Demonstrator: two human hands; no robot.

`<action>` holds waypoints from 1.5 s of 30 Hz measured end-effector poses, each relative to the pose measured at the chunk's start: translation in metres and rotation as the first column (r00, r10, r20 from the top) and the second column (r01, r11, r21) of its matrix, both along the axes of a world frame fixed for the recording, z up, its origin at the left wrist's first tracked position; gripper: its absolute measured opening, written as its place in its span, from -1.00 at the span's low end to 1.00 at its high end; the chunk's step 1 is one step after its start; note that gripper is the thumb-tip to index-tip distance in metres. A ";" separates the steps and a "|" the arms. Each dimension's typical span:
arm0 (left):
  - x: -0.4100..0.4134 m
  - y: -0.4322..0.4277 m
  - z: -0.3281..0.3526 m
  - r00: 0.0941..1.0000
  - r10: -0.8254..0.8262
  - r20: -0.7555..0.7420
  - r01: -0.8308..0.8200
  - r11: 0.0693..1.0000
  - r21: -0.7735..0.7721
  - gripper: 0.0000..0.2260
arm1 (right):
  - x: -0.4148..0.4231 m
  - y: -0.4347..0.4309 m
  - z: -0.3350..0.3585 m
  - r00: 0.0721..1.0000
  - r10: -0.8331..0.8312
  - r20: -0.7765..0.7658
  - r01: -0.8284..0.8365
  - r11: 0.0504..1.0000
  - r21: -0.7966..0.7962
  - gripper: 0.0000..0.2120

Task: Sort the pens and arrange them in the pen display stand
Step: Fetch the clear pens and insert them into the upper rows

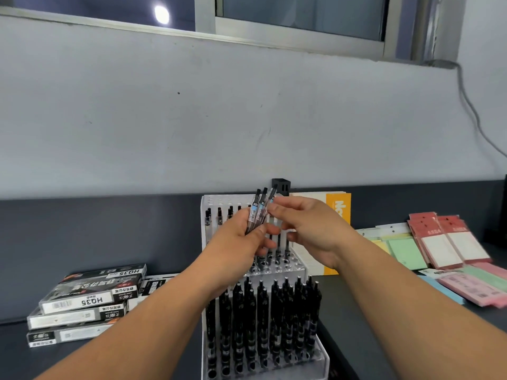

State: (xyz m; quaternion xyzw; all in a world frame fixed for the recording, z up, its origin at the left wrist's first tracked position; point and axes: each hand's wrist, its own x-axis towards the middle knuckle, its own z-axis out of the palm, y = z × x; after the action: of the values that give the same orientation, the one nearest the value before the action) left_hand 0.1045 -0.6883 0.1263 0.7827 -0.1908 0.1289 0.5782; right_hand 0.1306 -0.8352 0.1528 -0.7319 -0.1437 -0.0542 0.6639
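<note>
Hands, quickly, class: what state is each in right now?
Left hand: holds three pens.
Right hand: fingers pinch the rightmost of those pens.

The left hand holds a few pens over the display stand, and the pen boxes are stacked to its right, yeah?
No: the head view shows the pen boxes stacked left of the display stand. The left hand does hold the pens.
</note>
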 end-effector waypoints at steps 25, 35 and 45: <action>0.021 0.002 -0.009 0.987 0.151 0.048 -0.149 0.988 -0.046 -0.82 | 0.035 0.003 -0.019 0.841 -0.378 0.388 0.482 0.849 -0.218 -0.79; 0.026 0.009 -0.011 0.997 0.069 -0.030 -0.072 0.988 -0.133 -0.82 | 0.035 -0.002 -0.022 0.942 -0.244 0.230 0.328 0.809 -0.487 -0.89; 0.023 0.008 -0.010 0.997 0.073 0.033 -0.065 0.980 -0.186 -0.84 | 0.040 0.011 -0.021 0.868 -0.272 0.415 0.496 0.510 -0.703 -0.68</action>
State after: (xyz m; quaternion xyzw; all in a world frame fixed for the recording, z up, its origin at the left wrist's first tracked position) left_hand 0.1271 -0.6800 0.1159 0.7289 -0.1623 0.1816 0.6398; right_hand 0.1704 -0.8245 0.1322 -0.9477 -0.0682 -0.2242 0.2168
